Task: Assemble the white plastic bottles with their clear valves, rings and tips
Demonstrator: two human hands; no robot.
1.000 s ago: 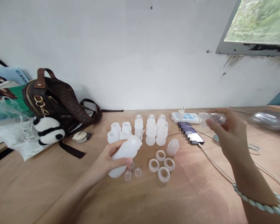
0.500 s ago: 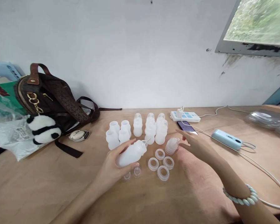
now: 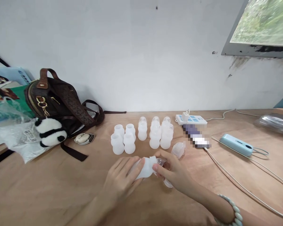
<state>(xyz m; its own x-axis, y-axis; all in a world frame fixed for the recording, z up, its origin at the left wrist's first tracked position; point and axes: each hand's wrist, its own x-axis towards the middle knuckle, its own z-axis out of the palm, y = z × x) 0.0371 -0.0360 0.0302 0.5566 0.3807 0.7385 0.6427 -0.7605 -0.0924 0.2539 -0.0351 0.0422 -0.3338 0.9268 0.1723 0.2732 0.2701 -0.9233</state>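
Note:
My left hand [image 3: 122,180] is wrapped round a white plastic bottle [image 3: 146,168] lying nearly flat just above the table. My right hand [image 3: 173,172] pinches a small clear ring-shaped part [image 3: 160,162] against the bottle's neck. A clear domed cap [image 3: 178,149] lies just behind my right hand. Several more white bottles [image 3: 141,135] stand in a cluster behind both hands, some fitted with clear tops, some bare. One clear ring [image 3: 168,183] peeks out under my right hand; the others are hidden.
A brown backpack [image 3: 58,103] with a panda plush [image 3: 50,132] and a plastic bag [image 3: 16,138] sit at the left. A power strip [image 3: 191,119], a phone [image 3: 196,138], a light-blue device [image 3: 237,145] and white cables [image 3: 245,188] lie to the right.
My right hand came in from the right, first past the domed cap, and now meets the bottle's neck with a clear part. My left hand lowered the bottle toward the table.

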